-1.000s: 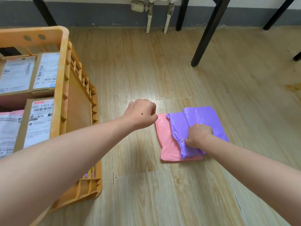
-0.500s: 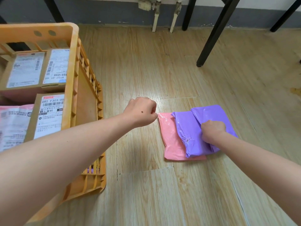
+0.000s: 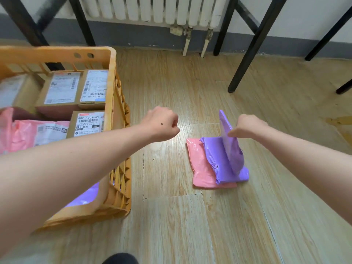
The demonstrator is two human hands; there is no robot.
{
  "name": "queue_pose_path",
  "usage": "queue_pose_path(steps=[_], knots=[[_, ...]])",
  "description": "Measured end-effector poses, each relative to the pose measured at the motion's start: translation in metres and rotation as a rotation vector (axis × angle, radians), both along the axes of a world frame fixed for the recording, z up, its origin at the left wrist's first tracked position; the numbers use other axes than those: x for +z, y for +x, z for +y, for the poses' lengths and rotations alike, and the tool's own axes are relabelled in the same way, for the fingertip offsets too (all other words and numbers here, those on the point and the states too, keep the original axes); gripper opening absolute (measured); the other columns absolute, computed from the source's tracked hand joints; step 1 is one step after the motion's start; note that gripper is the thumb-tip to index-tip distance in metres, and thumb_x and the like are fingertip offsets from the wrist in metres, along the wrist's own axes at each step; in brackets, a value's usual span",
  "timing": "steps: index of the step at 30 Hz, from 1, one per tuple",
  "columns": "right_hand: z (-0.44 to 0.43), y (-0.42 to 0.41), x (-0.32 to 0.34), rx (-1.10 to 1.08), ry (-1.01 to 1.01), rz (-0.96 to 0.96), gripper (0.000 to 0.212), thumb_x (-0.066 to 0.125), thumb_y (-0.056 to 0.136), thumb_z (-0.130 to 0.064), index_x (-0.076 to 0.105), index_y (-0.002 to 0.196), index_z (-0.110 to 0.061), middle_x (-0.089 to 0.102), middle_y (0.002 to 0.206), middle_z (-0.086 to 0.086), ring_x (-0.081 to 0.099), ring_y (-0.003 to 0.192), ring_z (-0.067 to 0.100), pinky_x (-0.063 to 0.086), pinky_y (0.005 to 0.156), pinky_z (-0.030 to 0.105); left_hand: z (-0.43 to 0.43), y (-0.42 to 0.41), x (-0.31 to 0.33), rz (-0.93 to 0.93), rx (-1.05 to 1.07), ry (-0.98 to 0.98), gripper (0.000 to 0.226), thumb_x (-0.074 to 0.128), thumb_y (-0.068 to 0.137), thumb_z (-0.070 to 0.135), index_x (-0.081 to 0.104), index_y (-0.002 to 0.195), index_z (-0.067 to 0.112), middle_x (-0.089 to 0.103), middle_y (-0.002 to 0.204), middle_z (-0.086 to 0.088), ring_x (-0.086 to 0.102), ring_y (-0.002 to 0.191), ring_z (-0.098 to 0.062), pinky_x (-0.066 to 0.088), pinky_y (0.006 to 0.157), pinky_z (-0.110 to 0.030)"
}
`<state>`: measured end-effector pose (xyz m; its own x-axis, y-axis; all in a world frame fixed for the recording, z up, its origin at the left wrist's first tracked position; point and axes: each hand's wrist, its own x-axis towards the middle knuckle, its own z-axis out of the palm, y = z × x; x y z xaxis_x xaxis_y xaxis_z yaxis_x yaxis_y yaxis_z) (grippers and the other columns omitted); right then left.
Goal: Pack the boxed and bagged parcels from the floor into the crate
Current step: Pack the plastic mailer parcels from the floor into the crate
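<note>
Our right hand (image 3: 247, 125) pinches the upper edge of a purple bagged parcel (image 3: 231, 149). It hangs on edge, and whether its lower corner touches what lies beneath we cannot tell. Directly below that hand a second purple parcel (image 3: 215, 162) lies on a pink parcel (image 3: 200, 168) on the floor (image 3: 190, 225). Our left hand (image 3: 162, 123) is curled into a fist around nothing, hovering between the parcels and the orange crate (image 3: 114, 88). The crate stands to that hand's left with labelled boxes (image 3: 62, 90) and bags inside.

We judge the held parcel light and thin, since it hangs flat, with slick film over something fairly stiff. An edge pinch may slip on that film. A fuller grip across its width, thumb on one face and fingers on the other, looks safer. The two below look softer, so we would slide fingers under them.
</note>
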<state>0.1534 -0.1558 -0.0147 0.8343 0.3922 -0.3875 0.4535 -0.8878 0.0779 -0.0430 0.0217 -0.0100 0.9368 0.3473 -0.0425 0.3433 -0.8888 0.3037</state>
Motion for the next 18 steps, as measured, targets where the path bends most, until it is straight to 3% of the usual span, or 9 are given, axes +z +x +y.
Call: queue_pose_path(steps=[3,6,10,15,18], knots=[[0.008,-0.021,0.044,-0.015,0.119,0.066,0.026,0.062,0.073,-0.029,0.044,0.062,-0.014,0.046,0.060,0.001,0.045,0.050,0.020,0.029,0.047,0.022,-0.008,-0.017,0.036,-0.013,-0.012,0.023,0.016,0.052,0.084,0.023,0.064,0.082,0.013,0.056,0.088,-0.001,0.053,0.085,-0.021,0.042,0.071,-0.033],[0.017,-0.049,0.087,-0.107,0.384,0.276,0.018,0.059,0.081,-0.025,0.057,0.079,-0.008,0.059,0.079,0.003,0.062,0.063,0.023,0.046,0.053,0.024,-0.014,-0.040,0.075,0.011,-0.022,0.007,0.014,0.053,0.085,0.024,0.063,0.082,0.014,0.057,0.087,-0.001,0.056,0.085,-0.020,0.045,0.067,-0.031],[0.031,-0.096,0.137,-0.186,0.663,0.511,0.016,0.058,0.085,-0.021,0.060,0.084,-0.005,0.058,0.087,0.007,0.062,0.048,0.021,0.051,0.046,0.025,-0.012,-0.076,0.114,0.142,0.112,-0.111,0.018,0.053,0.088,0.028,0.064,0.094,0.014,0.064,0.092,-0.003,0.062,0.085,-0.019,0.055,0.071,-0.032],[0.061,-0.154,0.186,-0.233,0.987,0.729,0.010,0.058,0.081,-0.011,0.062,0.081,-0.002,0.063,0.070,0.010,0.066,0.045,0.021,0.054,0.046,0.028,0.009,-0.127,0.145,0.158,0.402,-0.345,0.039,0.047,0.092,0.038,0.068,0.101,0.007,0.069,0.100,-0.008,0.064,0.093,-0.023,0.051,0.077,-0.031],[0.085,-0.188,0.202,-0.216,1.133,0.806,0.008,0.058,0.079,-0.009,0.063,0.074,-0.005,0.064,0.050,0.003,0.065,0.043,0.016,0.052,0.043,0.026,0.028,-0.160,0.154,0.207,0.569,-0.592,0.054,0.040,0.093,0.057,0.061,0.111,0.011,0.067,0.111,-0.005,0.060,0.101,-0.025,0.045,0.085,-0.036]])
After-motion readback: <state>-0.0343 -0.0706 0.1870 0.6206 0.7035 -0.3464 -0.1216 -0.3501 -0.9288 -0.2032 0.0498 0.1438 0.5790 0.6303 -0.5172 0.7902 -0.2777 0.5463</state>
